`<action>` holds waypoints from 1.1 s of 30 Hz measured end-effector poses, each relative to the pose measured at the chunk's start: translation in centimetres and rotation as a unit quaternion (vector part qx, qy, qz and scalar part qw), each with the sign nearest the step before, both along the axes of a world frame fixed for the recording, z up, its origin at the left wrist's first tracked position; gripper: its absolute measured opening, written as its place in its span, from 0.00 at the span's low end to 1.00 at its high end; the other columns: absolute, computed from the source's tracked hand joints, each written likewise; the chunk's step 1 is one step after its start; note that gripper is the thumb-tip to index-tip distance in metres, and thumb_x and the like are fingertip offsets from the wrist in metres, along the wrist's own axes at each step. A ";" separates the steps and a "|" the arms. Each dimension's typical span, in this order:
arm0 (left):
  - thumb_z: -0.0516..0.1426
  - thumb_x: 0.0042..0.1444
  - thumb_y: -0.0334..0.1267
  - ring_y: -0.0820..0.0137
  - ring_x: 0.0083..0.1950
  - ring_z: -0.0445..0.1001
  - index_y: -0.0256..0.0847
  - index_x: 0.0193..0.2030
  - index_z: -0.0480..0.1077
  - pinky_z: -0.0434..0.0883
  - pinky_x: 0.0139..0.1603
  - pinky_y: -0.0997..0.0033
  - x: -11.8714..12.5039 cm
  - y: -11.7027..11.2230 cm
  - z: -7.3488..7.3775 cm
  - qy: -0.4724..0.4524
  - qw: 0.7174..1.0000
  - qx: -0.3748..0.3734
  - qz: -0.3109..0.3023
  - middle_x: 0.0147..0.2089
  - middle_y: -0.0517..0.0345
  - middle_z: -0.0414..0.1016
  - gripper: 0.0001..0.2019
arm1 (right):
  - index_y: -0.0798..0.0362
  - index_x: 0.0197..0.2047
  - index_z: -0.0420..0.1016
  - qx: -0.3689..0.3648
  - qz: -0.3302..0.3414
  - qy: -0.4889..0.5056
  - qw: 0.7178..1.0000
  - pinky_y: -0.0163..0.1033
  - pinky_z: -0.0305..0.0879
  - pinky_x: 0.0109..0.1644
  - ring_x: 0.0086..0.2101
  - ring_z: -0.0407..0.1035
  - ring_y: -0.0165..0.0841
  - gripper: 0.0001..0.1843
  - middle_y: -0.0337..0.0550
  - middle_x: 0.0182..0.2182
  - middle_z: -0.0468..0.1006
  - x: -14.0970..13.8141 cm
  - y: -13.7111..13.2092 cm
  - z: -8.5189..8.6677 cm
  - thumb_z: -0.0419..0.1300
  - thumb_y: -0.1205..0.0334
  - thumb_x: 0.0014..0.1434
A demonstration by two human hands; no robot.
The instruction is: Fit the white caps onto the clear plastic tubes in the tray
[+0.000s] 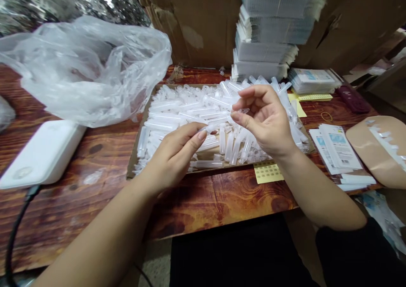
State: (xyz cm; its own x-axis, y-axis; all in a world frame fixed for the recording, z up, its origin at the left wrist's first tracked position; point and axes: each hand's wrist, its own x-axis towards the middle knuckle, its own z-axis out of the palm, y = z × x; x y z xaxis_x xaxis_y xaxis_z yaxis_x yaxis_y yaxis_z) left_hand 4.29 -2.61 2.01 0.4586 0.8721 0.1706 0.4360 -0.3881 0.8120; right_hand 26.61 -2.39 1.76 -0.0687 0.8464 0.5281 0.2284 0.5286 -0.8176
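Note:
Over a shallow cardboard tray (135,154) full of translucent plastic tubes (165,106), my two hands work close together. My left hand (177,149) pinches one translucent plastic tube (218,121) between thumb and forefinger; its far end points toward the right hand. My right hand (266,120) has its thumb and fingertips closed around a small clear plastic piece (243,110), just beyond that end, with the other fingers curled. Whether the piece touches the tube I cannot tell. Several tubes with clear ends lie beneath the right hand.
A white device (44,151) with a black cable and a crumpled clear bag (95,71) are at left. Stacked printed packets (266,52) stand behind the tray. Yellow sticker sheets (268,172), loose packets (338,147) and a beige rounded object (377,149) are at right.

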 end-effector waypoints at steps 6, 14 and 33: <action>0.50 0.70 0.51 0.62 0.43 0.74 0.40 0.48 0.75 0.70 0.48 0.64 -0.1 0.0 0.0 0.014 0.999 0.002 -0.034 0.42 0.53 0.78 0.19 | 0.48 0.36 0.77 0.108 0.061 -0.063 0.990 0.46 0.76 0.49 0.41 0.76 0.34 0.07 0.41 0.38 0.80 -0.4 -0.8 0.0 0.69 0.59 0.64; 0.48 0.71 0.49 0.64 0.37 0.71 0.41 0.38 0.70 0.69 0.43 0.65 0.0 -0.4 0.6 0.084 0.993 0.059 -0.061 0.34 0.56 0.73 0.17 | 0.47 0.38 0.78 0.150 0.092 -0.115 0.978 0.46 0.77 0.47 0.40 0.78 0.35 0.05 0.40 0.35 0.82 -0.5 -1.4 -0.2 0.64 0.62 0.68; 0.47 0.72 0.46 0.63 0.45 0.74 0.41 0.42 0.71 0.70 0.49 0.65 -0.5 -0.2 0.7 0.044 0.994 0.028 -0.099 0.42 0.53 0.76 0.15 | 0.50 0.37 0.67 0.026 0.060 -0.203 0.977 0.37 0.61 0.33 0.29 0.63 0.28 0.12 0.37 0.31 0.72 -0.5 -2.0 0.4 0.60 0.53 0.70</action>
